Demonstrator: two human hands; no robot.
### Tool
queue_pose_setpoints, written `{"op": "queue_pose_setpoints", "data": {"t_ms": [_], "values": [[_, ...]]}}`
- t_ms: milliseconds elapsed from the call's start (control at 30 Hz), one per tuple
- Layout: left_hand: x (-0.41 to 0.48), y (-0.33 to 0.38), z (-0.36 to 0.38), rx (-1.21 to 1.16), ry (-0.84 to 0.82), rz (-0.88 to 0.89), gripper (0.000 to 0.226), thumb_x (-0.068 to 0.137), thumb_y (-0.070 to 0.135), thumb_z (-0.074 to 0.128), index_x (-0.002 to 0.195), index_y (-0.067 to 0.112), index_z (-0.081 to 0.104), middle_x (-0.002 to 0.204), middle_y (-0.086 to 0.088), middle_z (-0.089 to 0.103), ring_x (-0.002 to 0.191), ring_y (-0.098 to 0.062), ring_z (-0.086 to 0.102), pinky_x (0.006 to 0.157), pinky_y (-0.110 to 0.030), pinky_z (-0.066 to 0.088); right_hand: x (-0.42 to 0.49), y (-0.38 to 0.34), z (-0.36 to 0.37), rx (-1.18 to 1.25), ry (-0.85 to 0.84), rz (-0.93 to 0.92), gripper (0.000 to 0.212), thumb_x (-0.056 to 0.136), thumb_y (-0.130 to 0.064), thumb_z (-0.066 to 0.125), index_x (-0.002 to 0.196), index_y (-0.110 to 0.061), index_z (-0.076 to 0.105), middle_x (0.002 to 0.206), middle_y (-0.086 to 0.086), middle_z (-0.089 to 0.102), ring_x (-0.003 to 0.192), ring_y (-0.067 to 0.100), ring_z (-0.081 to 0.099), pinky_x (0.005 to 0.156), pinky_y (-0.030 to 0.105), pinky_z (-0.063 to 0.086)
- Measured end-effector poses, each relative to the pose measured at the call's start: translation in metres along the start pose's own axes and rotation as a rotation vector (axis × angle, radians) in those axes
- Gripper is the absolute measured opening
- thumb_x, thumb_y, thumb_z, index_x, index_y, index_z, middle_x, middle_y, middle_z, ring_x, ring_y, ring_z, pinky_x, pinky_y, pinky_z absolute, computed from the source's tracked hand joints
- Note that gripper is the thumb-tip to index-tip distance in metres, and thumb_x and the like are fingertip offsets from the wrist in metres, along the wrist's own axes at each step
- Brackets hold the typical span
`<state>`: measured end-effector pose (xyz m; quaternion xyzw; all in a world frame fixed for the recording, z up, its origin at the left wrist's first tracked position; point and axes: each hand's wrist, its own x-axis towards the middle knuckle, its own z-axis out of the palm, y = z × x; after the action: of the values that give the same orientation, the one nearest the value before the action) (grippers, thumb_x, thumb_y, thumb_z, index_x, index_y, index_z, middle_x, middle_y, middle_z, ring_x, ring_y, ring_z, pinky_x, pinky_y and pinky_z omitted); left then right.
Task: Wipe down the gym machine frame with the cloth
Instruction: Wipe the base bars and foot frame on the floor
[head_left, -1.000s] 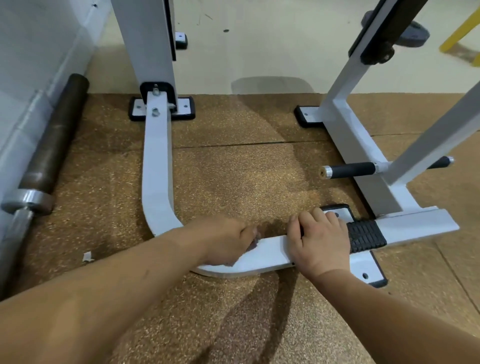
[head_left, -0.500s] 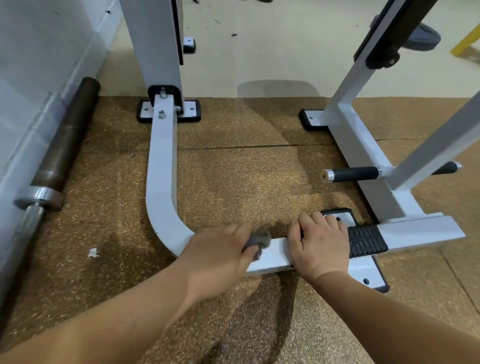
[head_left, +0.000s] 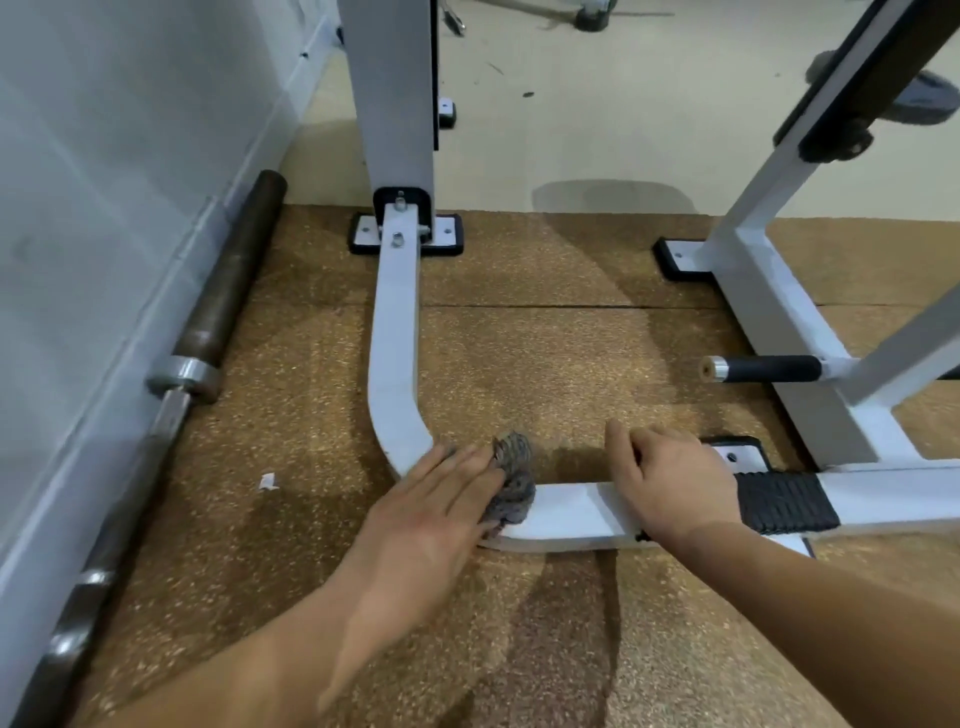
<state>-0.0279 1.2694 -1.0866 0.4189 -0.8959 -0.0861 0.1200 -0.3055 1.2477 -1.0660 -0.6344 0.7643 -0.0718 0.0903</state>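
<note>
The white gym machine frame (head_left: 395, 332) runs along the floor from an upright, bends, and continues right as a flat bar. A grey bunched cloth (head_left: 514, 478) lies on the bar just past the bend. My left hand (head_left: 431, 514) presses on it with fingers stretched out flat, the cloth showing at the fingertips. My right hand (head_left: 670, 483) rests on the bar further right, its fingers curled over the far edge, beside a black ribbed pad (head_left: 784, 501).
A rusty barbell (head_left: 223, 291) lies along the grey wall (head_left: 104, 208) on the left. A black-gripped peg (head_left: 769, 369) sticks out from the right-hand frame leg. A scrap of paper (head_left: 267, 480) lies on the brown speckled mat.
My left hand's fingers have straightened and the cloth now shows at the fingertips on the bend. My right hand has stayed on the bar. The view has shifted a little.
</note>
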Motion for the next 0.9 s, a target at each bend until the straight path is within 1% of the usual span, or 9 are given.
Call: {"op": "queue_pose_setpoints", "data": {"t_ms": [100, 167, 233, 333, 500, 667, 733, 800, 900], "values": [[-0.013, -0.048, -0.011, 0.029, 0.047, -0.283, 0.049, 0.102, 0.03, 0.038, 0.145, 0.012, 0.054, 0.157, -0.007, 0.047, 0.146, -0.023, 0.045, 0.124, -0.037, 0.021, 0.003, -0.04, 0.0, 0.188, -0.073, -0.052, 0.061, 0.105, -0.051, 0.039, 0.057, -0.015, 0.047, 0.055, 0.001, 0.051, 0.055, 0.02, 0.051, 0.051, 0.034, 0.03], [-0.013, -0.057, -0.017, -0.075, 0.108, -0.454, 0.05, 0.109, 0.03, 0.034, 0.157, 0.014, 0.039, 0.168, -0.002, 0.025, 0.156, -0.016, 0.022, 0.127, -0.025, 0.005, 0.002, -0.068, 0.003, 0.269, -0.103, -0.087, 0.06, 0.106, -0.048, 0.043, 0.056, -0.015, 0.043, 0.05, -0.001, 0.044, 0.049, 0.017, 0.044, 0.05, 0.034, 0.026], [-0.011, -0.034, -0.013, -0.29, 0.145, -0.592, 0.055, 0.113, 0.031, 0.032, 0.164, 0.022, 0.016, 0.171, 0.009, -0.004, 0.156, -0.005, -0.008, 0.119, -0.013, -0.01, 0.0, -0.09, 0.009, 0.322, -0.157, -0.088, 0.058, 0.106, -0.047, 0.044, 0.056, -0.017, 0.041, 0.046, -0.003, 0.04, 0.048, 0.016, 0.04, 0.051, 0.034, 0.025], [-0.015, 0.016, -0.007, -0.48, 0.194, -0.656, 0.062, 0.111, 0.032, 0.027, 0.165, 0.022, -0.003, 0.164, 0.013, -0.029, 0.154, -0.006, -0.022, 0.12, -0.012, -0.007, 0.0, -0.109, 0.021, 0.361, -0.199, -0.086, 0.057, 0.104, -0.047, 0.048, 0.057, -0.016, 0.04, 0.045, -0.007, 0.043, 0.045, 0.012, 0.037, 0.049, 0.033, 0.025], [-0.026, 0.016, 0.004, -0.617, 0.147, -0.737, 0.064, 0.111, 0.041, 0.02, 0.159, 0.028, -0.02, 0.165, 0.013, -0.018, 0.155, -0.008, -0.014, 0.109, -0.004, -0.004, 0.002, -0.123, 0.029, 0.34, -0.292, -0.088, 0.057, 0.101, -0.052, 0.053, 0.057, -0.017, 0.04, 0.043, -0.009, 0.043, 0.043, 0.01, 0.04, 0.05, 0.032, 0.026], [-0.003, -0.017, -0.008, -0.691, 0.119, -0.788, 0.064, 0.111, 0.038, 0.027, 0.164, 0.028, -0.007, 0.172, -0.001, -0.017, 0.159, -0.02, -0.001, 0.116, -0.015, 0.01, 0.012, -0.136, 0.021, 0.329, -0.401, -0.049, 0.059, 0.101, -0.057, 0.05, 0.058, -0.017, 0.042, 0.039, -0.009, 0.037, 0.042, 0.01, 0.035, 0.051, 0.03, 0.026], [-0.003, -0.012, -0.007, -0.621, 0.1, -0.772, 0.066, 0.111, 0.035, 0.028, 0.164, 0.024, -0.01, 0.169, -0.002, -0.028, 0.159, -0.021, -0.009, 0.123, -0.02, 0.01, 0.016, -0.142, 0.017, 0.338, -0.438, -0.029, 0.063, 0.1, -0.062, 0.048, 0.058, -0.017, 0.043, 0.041, -0.007, 0.037, 0.04, 0.01, 0.033, 0.051, 0.03, 0.026], [-0.005, -0.009, -0.003, -0.513, 0.079, -0.721, 0.067, 0.112, 0.031, 0.029, 0.163, 0.019, -0.013, 0.163, -0.002, -0.04, 0.157, -0.022, -0.022, 0.129, -0.028, 0.008, 0.017, -0.149, 0.013, 0.463, -0.447, 0.008, 0.064, 0.095, -0.069, 0.051, 0.066, -0.013, 0.059, 0.051, -0.002, 0.052, 0.049, 0.009, 0.046, 0.056, 0.03, 0.036], [-0.004, -0.016, -0.005, -0.445, 0.11, -0.62, 0.068, 0.111, 0.026, 0.032, 0.164, 0.017, -0.009, 0.164, 0.003, -0.04, 0.15, -0.014, -0.038, 0.128, -0.03, -0.005, 0.017, -0.169, 0.009, 0.695, -0.457, 0.074, 0.052, 0.091, -0.061, 0.067, 0.084, -0.01, 0.073, 0.067, -0.002, 0.064, 0.063, 0.009, 0.055, 0.062, 0.024, 0.045]]}}
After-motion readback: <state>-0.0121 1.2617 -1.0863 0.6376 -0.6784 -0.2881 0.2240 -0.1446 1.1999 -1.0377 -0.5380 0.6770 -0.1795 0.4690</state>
